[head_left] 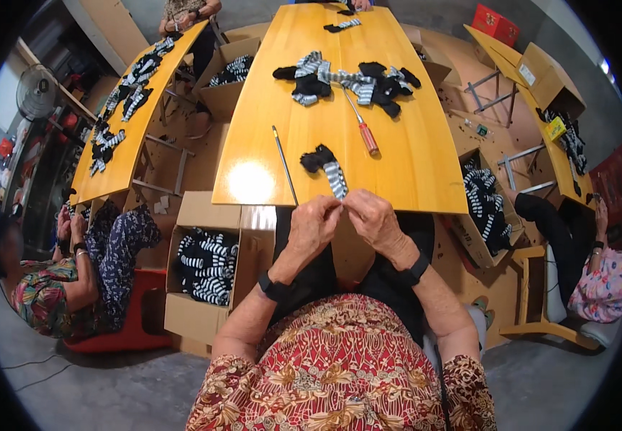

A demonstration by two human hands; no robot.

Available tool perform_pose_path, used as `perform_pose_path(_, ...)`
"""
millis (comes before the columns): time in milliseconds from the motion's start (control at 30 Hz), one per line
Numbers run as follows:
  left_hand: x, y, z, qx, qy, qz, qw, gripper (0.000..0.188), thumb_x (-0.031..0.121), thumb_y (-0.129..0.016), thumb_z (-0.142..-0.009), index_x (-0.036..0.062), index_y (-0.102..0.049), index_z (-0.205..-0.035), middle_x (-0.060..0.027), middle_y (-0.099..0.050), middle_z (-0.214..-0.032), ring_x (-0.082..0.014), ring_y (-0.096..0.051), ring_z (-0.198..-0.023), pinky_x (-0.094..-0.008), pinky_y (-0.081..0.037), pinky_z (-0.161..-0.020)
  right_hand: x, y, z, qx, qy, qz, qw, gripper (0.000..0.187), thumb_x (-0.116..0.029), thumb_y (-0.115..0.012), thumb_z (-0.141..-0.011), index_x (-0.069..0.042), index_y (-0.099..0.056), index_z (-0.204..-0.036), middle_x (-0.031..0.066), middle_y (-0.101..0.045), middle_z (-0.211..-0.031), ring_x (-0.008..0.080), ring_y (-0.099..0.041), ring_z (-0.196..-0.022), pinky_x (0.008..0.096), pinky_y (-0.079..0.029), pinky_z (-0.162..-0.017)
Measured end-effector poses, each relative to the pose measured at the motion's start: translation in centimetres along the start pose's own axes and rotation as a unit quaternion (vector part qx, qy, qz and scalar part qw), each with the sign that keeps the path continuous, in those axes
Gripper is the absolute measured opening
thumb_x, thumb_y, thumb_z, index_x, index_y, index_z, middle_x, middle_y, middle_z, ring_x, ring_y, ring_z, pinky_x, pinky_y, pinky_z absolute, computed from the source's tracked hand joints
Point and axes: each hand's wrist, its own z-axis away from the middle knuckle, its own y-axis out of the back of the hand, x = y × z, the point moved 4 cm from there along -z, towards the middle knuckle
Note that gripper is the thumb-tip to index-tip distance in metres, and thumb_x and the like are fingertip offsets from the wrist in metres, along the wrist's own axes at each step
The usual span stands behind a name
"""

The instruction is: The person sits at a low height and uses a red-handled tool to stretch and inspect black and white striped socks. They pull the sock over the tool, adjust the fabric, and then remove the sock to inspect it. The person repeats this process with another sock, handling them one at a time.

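My left hand (314, 224) and my right hand (375, 221) meet at the near edge of the yellow table (397, 176). Both pinch the near end of a grey-and-white striped knit piece (334, 177). Its black, bunched end lies on the tabletop; whether it is a sock or a glove I cannot tell. Left of it lies a thin dark rod (283, 164). A screwdriver (368, 138) with a red handle rests beyond my right hand. Farther up is a loose pile of similar striped and black knit pieces (357, 84).
A cardboard box (196, 316) of striped knits stands left of my legs; another box (477, 244) is at the right. People work at the side tables (120, 172) (559, 169). A person sits at left on a red chair (135, 323). One more knit piece (343, 26) lies at the far end.
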Motion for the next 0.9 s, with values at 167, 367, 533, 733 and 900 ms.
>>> perform_pose_path(167,-2.7,-1.3,-0.7,-0.066,0.177,0.212,0.959,0.024,0.018,-0.065,-0.09,-0.0046,-0.07,-0.093,-0.0058,-0.069,-0.078,-0.009,-0.062,-0.075,-0.0238,-0.049,-0.067,2.1,-0.4,0.5,0.056,-0.251,-0.23,0.939,0.015,-0.007,-0.064,-0.088,0.001,-0.062,-0.1,0.0115,-0.069,-0.083,0.0184,-0.068,-0.075,0.0283,-0.053,-0.067)
perform_pose_path(367,-3.0,-1.6,0.1,-0.051,0.182,0.293,0.937,0.025,0.02,-0.066,-0.092,-0.0049,-0.07,-0.093,-0.0045,-0.069,-0.079,-0.0081,-0.063,-0.076,-0.0246,-0.052,-0.07,3.0,-1.9,1.7,-0.009,-0.357,-0.321,0.877,0.018,-0.013,-0.067,-0.089,0.002,-0.065,-0.099,0.0047,-0.068,-0.083,0.0092,-0.064,-0.076,0.024,-0.053,-0.069)
perform_pose_path(533,-1.4,-1.7,-0.1,0.02,0.054,0.073,0.996,0.018,0.015,-0.068,-0.088,-0.0034,-0.069,-0.091,-0.0127,-0.07,-0.081,-0.0177,-0.067,-0.068,-0.0296,-0.053,-0.064,4.0,-2.4,1.9,0.016,-0.366,-0.271,0.89,0.016,-0.012,-0.065,-0.087,0.003,-0.066,-0.093,0.005,-0.068,-0.08,0.0093,-0.063,-0.074,0.0251,-0.052,-0.068)
perform_pose_path(733,-1.1,-3.0,-2.5,0.101,-0.06,-0.008,0.993,0.01,0.009,-0.067,-0.086,0.0008,-0.065,-0.091,-0.015,-0.064,-0.074,-0.026,-0.066,-0.064,-0.0349,-0.052,-0.059,5.5,-2.5,0.7,0.087,-0.291,-0.117,0.946,0.009,-0.007,-0.059,-0.084,0.001,-0.063,-0.084,0.014,-0.064,-0.069,0.0184,-0.065,-0.067,0.0338,-0.052,-0.061)
perform_pose_path(900,-0.7,-3.6,-3.8,0.084,-0.011,0.064,0.994,0.006,0.007,-0.067,-0.086,0.0026,-0.063,-0.088,-0.0136,-0.061,-0.077,-0.0268,-0.063,-0.063,-0.0344,-0.05,-0.057,7.4,-2.7,0.1,0.061,-0.413,-0.346,0.84,0.01,-0.006,-0.057,-0.087,0.002,-0.062,-0.091,0.0023,-0.062,-0.072,0.0075,-0.059,-0.061,0.0222,-0.049,-0.051)
